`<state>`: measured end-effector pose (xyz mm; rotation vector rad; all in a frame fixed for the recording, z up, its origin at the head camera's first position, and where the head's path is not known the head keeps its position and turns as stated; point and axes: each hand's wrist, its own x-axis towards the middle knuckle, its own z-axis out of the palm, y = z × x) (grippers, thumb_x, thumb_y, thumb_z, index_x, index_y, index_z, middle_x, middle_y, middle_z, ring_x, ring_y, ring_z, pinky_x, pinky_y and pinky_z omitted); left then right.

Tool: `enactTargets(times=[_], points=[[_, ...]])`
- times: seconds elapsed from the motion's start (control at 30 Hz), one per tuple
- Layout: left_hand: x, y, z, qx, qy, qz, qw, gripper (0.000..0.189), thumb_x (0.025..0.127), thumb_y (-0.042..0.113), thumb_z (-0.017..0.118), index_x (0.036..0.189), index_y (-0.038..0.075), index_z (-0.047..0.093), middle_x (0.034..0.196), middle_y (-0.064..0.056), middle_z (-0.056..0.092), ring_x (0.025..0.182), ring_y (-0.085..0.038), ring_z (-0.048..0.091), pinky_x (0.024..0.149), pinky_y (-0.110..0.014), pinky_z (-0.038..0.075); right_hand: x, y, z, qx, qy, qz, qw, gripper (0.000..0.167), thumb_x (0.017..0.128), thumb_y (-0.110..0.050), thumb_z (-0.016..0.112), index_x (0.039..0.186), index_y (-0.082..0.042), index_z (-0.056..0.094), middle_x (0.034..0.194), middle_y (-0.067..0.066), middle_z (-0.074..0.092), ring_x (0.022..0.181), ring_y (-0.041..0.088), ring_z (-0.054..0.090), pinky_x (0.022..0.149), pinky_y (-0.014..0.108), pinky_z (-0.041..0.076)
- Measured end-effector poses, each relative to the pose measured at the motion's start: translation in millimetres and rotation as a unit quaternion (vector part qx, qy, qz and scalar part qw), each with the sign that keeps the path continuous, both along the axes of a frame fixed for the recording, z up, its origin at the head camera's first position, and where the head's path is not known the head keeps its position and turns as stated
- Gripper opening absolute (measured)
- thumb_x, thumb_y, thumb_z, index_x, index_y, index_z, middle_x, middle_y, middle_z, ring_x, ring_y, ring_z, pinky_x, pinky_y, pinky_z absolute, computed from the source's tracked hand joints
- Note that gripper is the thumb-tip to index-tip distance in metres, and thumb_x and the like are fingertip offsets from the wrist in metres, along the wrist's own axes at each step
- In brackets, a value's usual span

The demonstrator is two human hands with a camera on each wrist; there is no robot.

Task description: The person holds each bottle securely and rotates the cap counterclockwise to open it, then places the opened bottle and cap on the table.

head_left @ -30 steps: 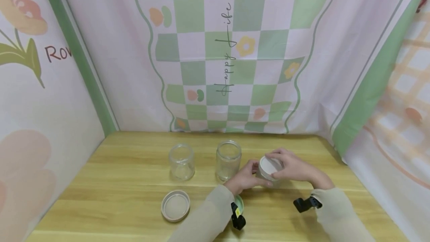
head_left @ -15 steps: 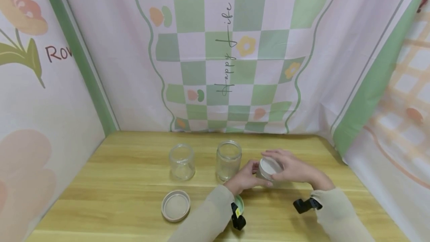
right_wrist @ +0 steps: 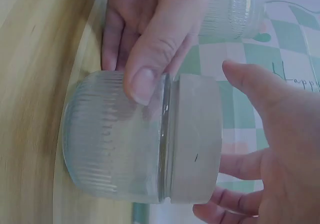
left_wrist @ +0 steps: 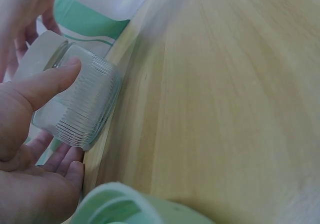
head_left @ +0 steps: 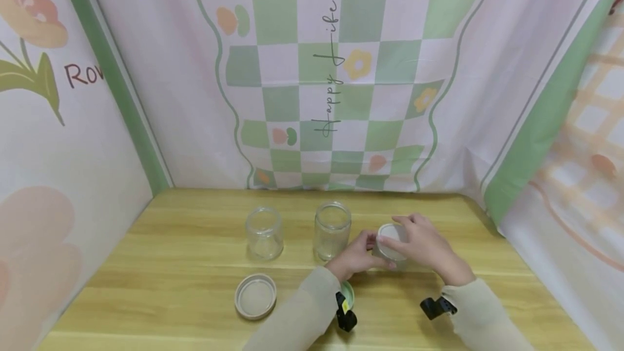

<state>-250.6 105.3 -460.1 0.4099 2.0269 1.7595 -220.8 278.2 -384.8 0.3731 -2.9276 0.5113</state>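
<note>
A ribbed glass jar (right_wrist: pixel 115 139) stands on the table at the right with a white lid (right_wrist: pixel 196 139) on its mouth. My left hand (head_left: pixel 358 258) holds the jar's side, its thumb pressing the glass near the neck. Around the lid hovers my right hand (head_left: pixel 426 245). In the right wrist view its thumb is apart from the lid, and its other fingers lie loosely by the far rim, where contact is hard to tell. In the left wrist view the jar (left_wrist: pixel 87 97) shows beside my left thumb.
Two lidless glass jars, one taller (head_left: pixel 332 234) and one shorter (head_left: pixel 265 234), stand to the left. A beige lid (head_left: pixel 255 297) lies upturned in front. A green lid (head_left: pixel 348 296) is partly hidden by my left wrist. Patterned cloth (head_left: pixel 322 96) hangs behind the wooden table.
My right hand has turned on the lid, its thumb loosening and shifting left over the top, its wrist moving slightly left. The left hand and jar have stayed in place.
</note>
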Motion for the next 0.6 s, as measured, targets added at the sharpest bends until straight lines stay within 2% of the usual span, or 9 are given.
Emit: enactTargets(times=[0.13, 0.27, 0.4, 0.6], points=[[0.4, 0.4, -0.3, -0.008, 0.0, 0.004, 1.0, 0.061, 0.079, 0.015, 0.088, 0.128, 0.022, 0.052, 0.127, 0.009, 0.054, 0.125, -0.024, 0.049, 0.107, -0.055, 0.04, 3.3, -0.6, -1.8, 0.016, -0.006, -0.021, 0.9996, 0.086, 0.088, -0.068, 0.062, 0.134, 0.005, 0.058, 0.114, 0.028, 0.057, 0.096, 0.035, 0.056, 0.068, 0.05, 0.054], [0.3, 0.5, -0.1, -0.011, 0.001, 0.005, 0.9999, 0.062, 0.078, 0.016, 0.089, 0.127, 0.022, 0.052, 0.125, 0.009, 0.054, 0.123, -0.023, 0.049, 0.106, -0.054, 0.042, 5.8, 0.4, -3.2, 0.012, -0.009, -0.024, 0.9996, 0.086, 0.086, -0.067, 0.066, 0.131, 0.006, 0.058, 0.106, 0.025, 0.057, 0.084, 0.028, 0.054, 0.058, 0.04, 0.05], [-0.3, 0.2, -0.3, -0.006, 0.004, 0.0, 1.0, 0.063, 0.078, 0.015, 0.089, 0.128, 0.022, 0.053, 0.125, 0.01, 0.054, 0.122, -0.022, 0.049, 0.106, -0.055, 0.041, 6.3, 1.6, -5.0, 0.001, 0.001, -0.018, 0.9998, 0.084, 0.084, -0.063, 0.071, 0.128, 0.008, 0.06, 0.103, 0.023, 0.056, 0.083, 0.027, 0.052, 0.059, 0.038, 0.049], [-0.9, -0.8, 0.9, 0.0, 0.012, -0.01, 0.9999, 0.059, 0.078, 0.014, 0.088, 0.127, 0.024, 0.057, 0.123, 0.013, 0.056, 0.12, -0.02, 0.051, 0.106, -0.055, 0.04, 6.8, 2.3, -5.0, -0.008, 0.017, -0.002, 0.9998, 0.08, 0.083, -0.058, 0.076, 0.124, 0.009, 0.062, 0.101, 0.02, 0.056, 0.086, 0.028, 0.052, 0.064, 0.043, 0.052]])
